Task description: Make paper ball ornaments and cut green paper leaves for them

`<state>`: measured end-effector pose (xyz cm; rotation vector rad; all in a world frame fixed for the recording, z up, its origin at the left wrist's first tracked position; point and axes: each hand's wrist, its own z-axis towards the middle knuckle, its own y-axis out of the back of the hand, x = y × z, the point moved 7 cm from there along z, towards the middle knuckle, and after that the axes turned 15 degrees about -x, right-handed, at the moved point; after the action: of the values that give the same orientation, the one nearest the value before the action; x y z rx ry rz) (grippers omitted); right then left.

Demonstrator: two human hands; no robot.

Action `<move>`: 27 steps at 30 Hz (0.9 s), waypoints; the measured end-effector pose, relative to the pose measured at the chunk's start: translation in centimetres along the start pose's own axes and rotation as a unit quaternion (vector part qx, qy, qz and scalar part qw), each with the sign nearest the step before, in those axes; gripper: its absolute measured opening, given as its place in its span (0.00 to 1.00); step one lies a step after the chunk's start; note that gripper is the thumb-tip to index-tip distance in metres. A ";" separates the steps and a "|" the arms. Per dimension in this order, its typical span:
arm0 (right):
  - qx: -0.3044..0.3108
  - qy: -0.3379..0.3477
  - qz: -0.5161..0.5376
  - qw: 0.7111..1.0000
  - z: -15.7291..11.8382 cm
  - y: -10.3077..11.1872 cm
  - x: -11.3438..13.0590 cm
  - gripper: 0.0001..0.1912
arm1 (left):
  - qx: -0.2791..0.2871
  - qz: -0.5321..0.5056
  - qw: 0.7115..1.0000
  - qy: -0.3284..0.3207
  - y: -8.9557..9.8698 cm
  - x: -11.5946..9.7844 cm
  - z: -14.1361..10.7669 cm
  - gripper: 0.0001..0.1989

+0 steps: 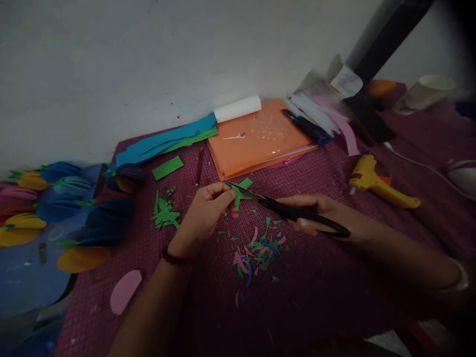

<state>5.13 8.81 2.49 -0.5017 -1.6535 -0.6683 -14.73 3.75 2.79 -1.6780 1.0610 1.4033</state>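
My left hand (pixel 208 208) pinches a small green paper piece (pixel 243 189) between thumb and fingers, above the middle of the table. In my right hand (pixel 316 206) is a pair of black-handled scissors (pixel 297 210), pointing left. Their blades meet the green paper beside my left fingertips; I cannot tell how far they are apart. Below lies a loose heap of pink, green and blue paper scraps (pixel 260 253). To the left of my left hand are a pile of cut green strips (pixel 165 214) and a green paper rectangle (pixel 168 168).
An orange folder (pixel 256 139) lies behind my hands, with a utility knife (pixel 308 128) on its right corner. A yellow glue gun (pixel 383 183) rests at right. Folded-paper ornaments (pixel 84 213) crowd the left side. A pink paper piece (pixel 125 291) lies front left, a pencil (pixel 199 166) behind.
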 end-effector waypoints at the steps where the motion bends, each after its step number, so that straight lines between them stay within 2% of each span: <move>1: 0.001 -0.006 0.005 1.000 -0.1 0.0 -0.2 0.30 | -0.001 -0.005 1.000 -0.001 0.0 0.0 0.0 0.11; 7: 0.012 -0.034 0.017 0.999 -0.2 0.0 -1.1 0.30 | -0.004 -0.004 1.000 0.003 0.1 0.2 0.1 0.11; 21: 0.006 -0.018 -0.012 1.000 0.0 -0.1 -0.5 0.28 | -0.004 -0.014 1.000 0.006 0.0 0.2 0.1 0.11; 25: 0.026 -0.024 -0.004 0.999 -0.3 -0.5 -0.6 0.29 | -0.010 -0.023 1.000 0.013 0.0 0.2 0.0 0.10; 27: -0.003 -0.025 -0.012 1.000 -0.1 0.0 -0.6 0.29 | -0.016 -0.029 0.999 0.021 0.0 0.2 0.0 0.10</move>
<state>5.25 8.76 1.89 -0.5073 -1.7074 -0.6837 -14.76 3.70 2.55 -1.7545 1.0094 1.3597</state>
